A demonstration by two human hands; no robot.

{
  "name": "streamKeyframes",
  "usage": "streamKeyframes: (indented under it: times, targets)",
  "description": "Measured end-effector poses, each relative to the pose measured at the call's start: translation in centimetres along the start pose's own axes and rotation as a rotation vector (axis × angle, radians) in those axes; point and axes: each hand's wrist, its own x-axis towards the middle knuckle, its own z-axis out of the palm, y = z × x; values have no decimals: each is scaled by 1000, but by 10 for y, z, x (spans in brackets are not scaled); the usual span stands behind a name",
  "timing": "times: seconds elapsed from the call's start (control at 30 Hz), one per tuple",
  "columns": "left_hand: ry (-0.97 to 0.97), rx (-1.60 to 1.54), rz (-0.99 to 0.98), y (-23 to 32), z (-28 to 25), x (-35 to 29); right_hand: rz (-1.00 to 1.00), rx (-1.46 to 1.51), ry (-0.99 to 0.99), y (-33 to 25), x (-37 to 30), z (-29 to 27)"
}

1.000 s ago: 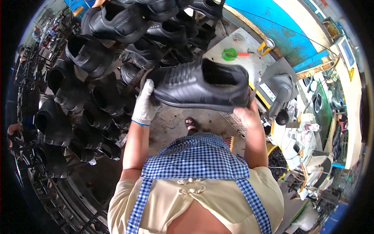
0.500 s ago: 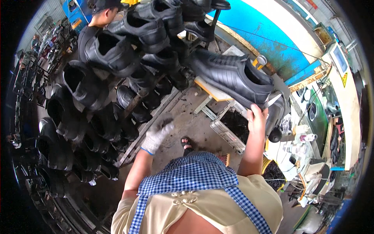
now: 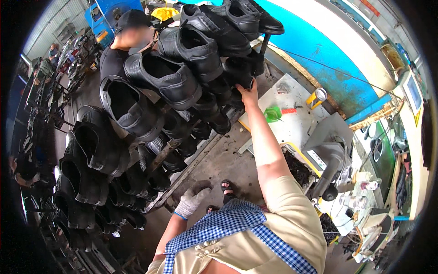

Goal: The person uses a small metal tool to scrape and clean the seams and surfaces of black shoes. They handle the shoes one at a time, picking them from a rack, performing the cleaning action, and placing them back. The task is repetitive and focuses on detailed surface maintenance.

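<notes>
My bare right hand (image 3: 247, 95) reaches forward to the rack, its fingers closed at the near end of a black shoe (image 3: 238, 69). That shoe sits among other black shoes, below the upper row, and part of it is hidden behind them. My left hand (image 3: 194, 199), in a pale knitted glove with a dirty fingertip area, hangs low in front of the apron. Nothing is in it, and its fingers are loosely apart. Closest to it are the lower shoes on the rack, such as a black shoe (image 3: 157, 178).
Tiers of black shoes (image 3: 166, 75) fill the rack at left and centre. Beyond them stands a person (image 3: 114, 59) in a dark cap. At right is a white worktable (image 3: 292, 93) with a yellow cylindrical container (image 3: 316, 98), a green piece (image 3: 273, 114) and a grey machine (image 3: 326, 155).
My right hand has moved forward and left, carrying the black shoe from over the worktable to the rack. My left hand has dropped slightly nearer my body, and the view has shifted.
</notes>
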Motion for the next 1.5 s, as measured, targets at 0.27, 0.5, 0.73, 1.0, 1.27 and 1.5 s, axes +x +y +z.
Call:
streamKeyframes:
  times: [0.27,0.5,0.73,1.0,1.27,1.5]
  targets:
    - [89,-18,-99,6,2,-15,-207,-80,-339,27,-67,7]
    - [18,-33,-15,5,5,-20,-223,-482,-429,-3,-47,30]
    - [-58,64,44,9,10,-34,-190,-36,-249,-52,-57,10]
    - [12,-11,262,54,-1,-49,-601,-194,-76,-220,-213,-86]
    - [-127,-459,246,121,1,-39,-283,-325,-853,-216,-310,-65]
    - [-91,-189,191,127,7,-76,-404,-334,-899,-236,-332,-54]
